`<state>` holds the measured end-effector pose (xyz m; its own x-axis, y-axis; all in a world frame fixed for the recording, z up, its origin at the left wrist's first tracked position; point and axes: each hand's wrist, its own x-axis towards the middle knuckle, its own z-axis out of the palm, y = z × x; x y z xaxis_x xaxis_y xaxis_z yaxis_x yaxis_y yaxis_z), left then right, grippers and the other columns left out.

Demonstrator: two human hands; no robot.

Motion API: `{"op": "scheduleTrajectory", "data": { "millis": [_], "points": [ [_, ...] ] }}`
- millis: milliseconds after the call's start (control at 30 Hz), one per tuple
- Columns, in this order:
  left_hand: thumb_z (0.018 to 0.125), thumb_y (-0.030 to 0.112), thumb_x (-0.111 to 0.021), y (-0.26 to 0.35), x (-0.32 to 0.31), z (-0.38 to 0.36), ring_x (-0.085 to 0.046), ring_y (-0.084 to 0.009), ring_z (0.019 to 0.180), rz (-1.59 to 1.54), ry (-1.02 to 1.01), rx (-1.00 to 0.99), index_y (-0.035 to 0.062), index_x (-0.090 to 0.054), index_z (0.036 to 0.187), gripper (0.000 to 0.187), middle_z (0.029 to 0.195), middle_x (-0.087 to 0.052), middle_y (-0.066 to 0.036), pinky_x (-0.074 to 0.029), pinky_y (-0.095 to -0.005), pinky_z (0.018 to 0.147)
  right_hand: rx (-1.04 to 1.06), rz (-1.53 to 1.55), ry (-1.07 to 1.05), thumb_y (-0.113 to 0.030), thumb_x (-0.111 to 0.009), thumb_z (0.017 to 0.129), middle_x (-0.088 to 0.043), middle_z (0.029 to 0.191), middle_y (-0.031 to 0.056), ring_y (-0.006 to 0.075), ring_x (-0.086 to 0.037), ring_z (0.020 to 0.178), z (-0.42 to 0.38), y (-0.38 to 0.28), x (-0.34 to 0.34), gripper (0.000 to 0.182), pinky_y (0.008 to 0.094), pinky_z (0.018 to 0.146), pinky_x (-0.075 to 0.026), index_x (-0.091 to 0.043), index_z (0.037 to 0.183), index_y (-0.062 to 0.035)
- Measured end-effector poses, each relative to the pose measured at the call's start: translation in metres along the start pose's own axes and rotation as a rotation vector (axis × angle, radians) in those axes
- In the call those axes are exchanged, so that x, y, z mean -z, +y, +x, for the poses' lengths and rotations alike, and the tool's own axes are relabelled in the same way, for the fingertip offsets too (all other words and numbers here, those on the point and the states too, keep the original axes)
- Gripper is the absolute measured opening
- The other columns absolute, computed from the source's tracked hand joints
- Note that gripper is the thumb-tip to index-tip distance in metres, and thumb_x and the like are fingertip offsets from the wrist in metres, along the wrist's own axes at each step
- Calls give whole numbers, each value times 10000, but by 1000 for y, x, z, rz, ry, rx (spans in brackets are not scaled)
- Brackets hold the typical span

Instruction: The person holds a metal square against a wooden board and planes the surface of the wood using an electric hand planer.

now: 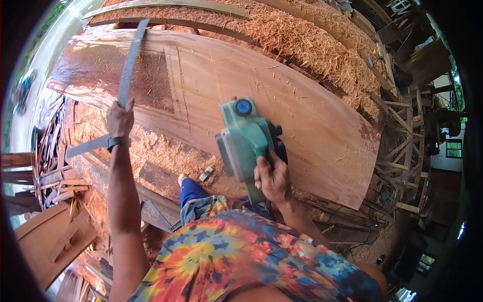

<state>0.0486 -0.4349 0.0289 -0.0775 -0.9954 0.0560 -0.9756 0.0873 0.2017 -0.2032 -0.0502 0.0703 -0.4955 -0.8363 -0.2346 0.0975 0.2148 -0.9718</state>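
Note:
My left hand [121,121] is closed around a metal framing square [132,63]. One long blade reaches away across the wooden slab, and a shorter piece sticks out to the left below my wrist; the corner is hidden by my hand. In my right hand [273,180] is a green electric planer [245,133] with a blue-centred knob, gripped by its rear handle. The planer is over the near side of the wide wooden slab [302,126]; whether its base touches the wood I cannot tell. Scored or pencilled lines cross the slab, beside a darker rough patch.
Heaped wood shavings [312,40] lie behind the slab among long boards. Offcuts [60,181] are stacked at left. A wooden frame [407,131] stands on the right. Near my legs, a small metal object [206,173] rests on shavings. A road [40,80] runs past at far left.

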Motion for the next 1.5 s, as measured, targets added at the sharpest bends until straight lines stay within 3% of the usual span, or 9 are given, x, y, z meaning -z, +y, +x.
{"op": "scheduleTrajectory", "data": {
  "millis": [367,467,600,700,933,967,1100,1200,1500],
  "points": [
    [953,620,-566,55,-91,24,-624,-471,1128,-150,82,82,-45,-669,1161,704,1172,-658,-338,-503,-486,981,169,-12,71,-550,-614,998,-537,557,26,118,-509,405,208,-35,-36,540,288,381,-424,-605,881,-24],
    [947,675,-523,49,-90,42,-630,-461,1120,47,-14,-97,-63,-669,1181,788,1186,-674,-293,-487,-464,1004,186,-64,61,-574,-629,977,-569,602,66,149,-538,428,280,-37,-42,581,318,408,-459,-600,885,-1],
    [924,734,-508,46,-101,45,-590,-429,1206,37,-14,9,74,-701,1227,751,1272,-657,-226,-437,-485,1056,138,-80,118,-621,-559,994,-554,590,43,177,-558,434,306,-67,-55,529,342,391,-461,-597,972,-94],
    [897,759,-534,48,-103,34,-479,-418,1343,-4,0,105,247,-706,1256,649,1375,-586,-197,-376,-578,1089,151,-77,101,-656,-532,989,-548,584,51,183,-557,429,279,-65,-51,571,351,392,-463,-608,1008,-91],
    [973,688,-443,52,-108,-6,-401,-417,1425,11,241,3,209,-548,1481,706,1514,-466,-207,-310,-595,1141,38,1,37,-576,-567,1018,-522,625,4,110,-482,448,126,-26,-26,554,279,435,-423,-583,1008,-23],
    [1007,641,-383,58,-100,-12,-311,-418,1501,20,157,12,130,-421,1571,762,1612,-370,-207,-244,-607,1188,11,24,23,-572,-546,1030,-512,616,5,106,-466,441,96,-21,-22,555,279,437,-411,-585,1035,-19],
    [1020,601,-372,61,-103,-15,-218,-453,1543,-89,118,-28,11,-336,1584,817,1674,-266,-213,-151,-636,1223,-54,-25,12,-498,-453,1088,-504,611,27,101,-474,479,-23,0,0,571,281,499,-430,-557,1187,55],
    [1019,587,-390,64,-99,-19,-224,-474,1533,-47,97,-43,8,-337,1583,810,1666,-272,-231,-149,-638,1221,-68,-60,27,-581,-474,1052,-535,643,42,111,-500,505,-83,19,11,681,280,530,-452,-546,1210,77],
    [1016,557,-403,61,-113,-20,-134,-479,1556,-55,71,-72,9,-288,1603,811,1698,-175,-226,-100,-644,1235,-89,-21,110,-569,-503,1047,-518,633,22,100,-496,501,-23,-1,-19,605,260,502,-425,-571,1181,17]
  ]
}}
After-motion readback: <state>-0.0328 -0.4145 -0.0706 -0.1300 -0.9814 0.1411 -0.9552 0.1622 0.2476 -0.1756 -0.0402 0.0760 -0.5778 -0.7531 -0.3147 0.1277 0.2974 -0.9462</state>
